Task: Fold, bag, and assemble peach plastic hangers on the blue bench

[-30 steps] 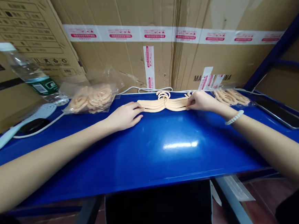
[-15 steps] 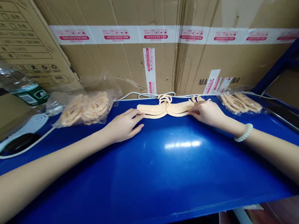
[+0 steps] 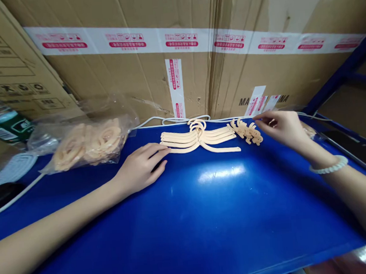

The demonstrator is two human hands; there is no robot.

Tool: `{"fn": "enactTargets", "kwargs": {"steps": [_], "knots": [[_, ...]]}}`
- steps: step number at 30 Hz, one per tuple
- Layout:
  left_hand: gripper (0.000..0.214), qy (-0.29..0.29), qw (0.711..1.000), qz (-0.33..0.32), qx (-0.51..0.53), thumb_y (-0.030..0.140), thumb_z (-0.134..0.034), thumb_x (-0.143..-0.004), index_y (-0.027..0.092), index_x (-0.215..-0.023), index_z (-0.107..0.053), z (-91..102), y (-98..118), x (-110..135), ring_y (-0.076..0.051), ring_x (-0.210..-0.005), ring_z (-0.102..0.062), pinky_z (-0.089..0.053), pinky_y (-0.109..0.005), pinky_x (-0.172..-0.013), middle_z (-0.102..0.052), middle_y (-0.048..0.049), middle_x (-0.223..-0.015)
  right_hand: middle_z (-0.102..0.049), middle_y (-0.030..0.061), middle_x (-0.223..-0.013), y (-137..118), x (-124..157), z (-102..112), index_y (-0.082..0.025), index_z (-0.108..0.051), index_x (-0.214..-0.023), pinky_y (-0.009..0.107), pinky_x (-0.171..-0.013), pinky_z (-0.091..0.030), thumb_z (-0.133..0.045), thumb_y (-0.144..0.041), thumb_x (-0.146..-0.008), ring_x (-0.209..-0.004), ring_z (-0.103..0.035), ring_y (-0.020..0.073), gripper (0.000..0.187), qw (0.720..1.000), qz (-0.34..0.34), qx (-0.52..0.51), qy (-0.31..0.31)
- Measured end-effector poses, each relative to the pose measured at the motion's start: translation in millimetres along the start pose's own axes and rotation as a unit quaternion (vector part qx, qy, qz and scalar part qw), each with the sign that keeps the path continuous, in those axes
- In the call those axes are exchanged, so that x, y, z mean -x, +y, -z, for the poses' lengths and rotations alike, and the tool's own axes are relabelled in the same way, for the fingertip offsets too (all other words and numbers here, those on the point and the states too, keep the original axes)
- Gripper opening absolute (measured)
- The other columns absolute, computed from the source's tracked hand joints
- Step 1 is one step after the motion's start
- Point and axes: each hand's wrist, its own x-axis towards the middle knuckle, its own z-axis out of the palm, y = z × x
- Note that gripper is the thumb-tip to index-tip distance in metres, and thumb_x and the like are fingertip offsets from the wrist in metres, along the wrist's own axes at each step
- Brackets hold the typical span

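Observation:
Several beige folding clothes hangers [image 3: 183,142] lie in a row on the blue table, hooks toward the carton. The right arm of the front hanger sits lower, apart from the others. My left hand [image 3: 144,167] rests beside them with fingers stretched out, its fingertips touching the left end of the front hanger. To the right is a row of small beige clip-like pieces [image 3: 246,131]. My right hand [image 3: 282,129] hovers just right of these pieces, thumb and forefinger slightly apart, with nothing visible between them. It partly covers a bag of beige parts [image 3: 309,130].
A clear bag of beige ring-shaped parts [image 3: 102,141] lies at the left, near a bottle [image 3: 6,127] and a dark mouse [image 3: 0,195]. White cable [image 3: 150,120] runs along the back before a large carton [image 3: 121,78]. A phone [image 3: 355,151] lies at the right.
My right hand has left the hangers' right end and moved right, uncovering the small pieces. The front hanger's right arm has shifted nearer me. The view has turned slightly right.

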Motion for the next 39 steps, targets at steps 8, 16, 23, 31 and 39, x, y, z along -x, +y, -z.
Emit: {"fn": "enactTargets", "kwargs": {"steps": [8,16,23,31,39], "knots": [[0.038,0.004,0.997,-0.018,0.073,0.016,-0.053,-0.100,0.019,-0.136,-0.063,-1.0,1.8,-1.0,-0.029,-0.125,-0.065,-0.056,-0.051,-0.107,-0.070,-0.0141,-0.131,-0.075,0.0134,-0.100,16.9,-1.3,-13.4,-0.019,-0.078,-0.107,0.042,-0.083,-0.054,-0.056,-0.035,-0.096,-0.091,-0.068,0.0296,0.029,0.980,0.183,0.043,-0.062],[0.038,-0.012,0.994,0.024,0.107,0.017,-0.054,-0.100,0.022,-0.137,-0.063,-3.4,1.1,0.6,-0.028,-0.120,-0.066,-0.056,-0.051,-0.103,-0.071,-0.0132,-0.128,-0.075,0.0138,-0.113,0.2,9.2,-30.0,-0.018,-0.077,-0.110,0.040,-0.081,-0.047,-0.053,-0.017,-0.100,-0.104,-0.063,0.0306,0.026,0.940,0.287,0.178,-0.049],[0.031,-0.002,0.993,0.030,0.113,0.017,-0.055,-0.102,0.018,-0.131,-0.066,-4.0,-0.4,-1.6,-0.026,-0.108,-0.065,-0.056,-0.046,-0.093,-0.073,-0.0129,-0.118,-0.076,0.0134,-0.103,-10.0,6.7,-31.2,-0.018,-0.078,-0.100,0.042,-0.077,-0.041,-0.048,-0.009,-0.100,-0.097,-0.062,0.0305,0.032,0.903,0.327,0.275,-0.055],[0.020,-0.019,0.988,0.068,0.134,0.021,-0.052,-0.104,0.018,-0.111,-0.071,-4.4,1.5,-4.1,-0.023,-0.096,-0.063,-0.054,-0.040,-0.086,-0.072,-0.0098,-0.103,-0.074,0.0155,-0.103,5.1,4.7,-30.0,-0.017,-0.073,-0.109,0.041,-0.076,-0.050,-0.043,-0.020,-0.106,-0.094,-0.067,0.0305,0.030,0.949,0.258,0.181,0.032],[0.011,-0.012,0.987,0.079,0.136,0.018,-0.053,-0.103,0.017,-0.103,-0.064,0.5,5.7,-6.8,-0.022,-0.092,-0.061,-0.052,-0.036,-0.083,-0.070,-0.0087,-0.100,-0.072,0.0082,-0.079,-27.1,12.9,-21.8,-0.026,-0.067,-0.106,0.043,-0.058,-0.053,-0.060,-0.049,-0.098,-0.062,-0.067,0.0274,0.025,0.963,-0.082,-0.223,0.130]]}}
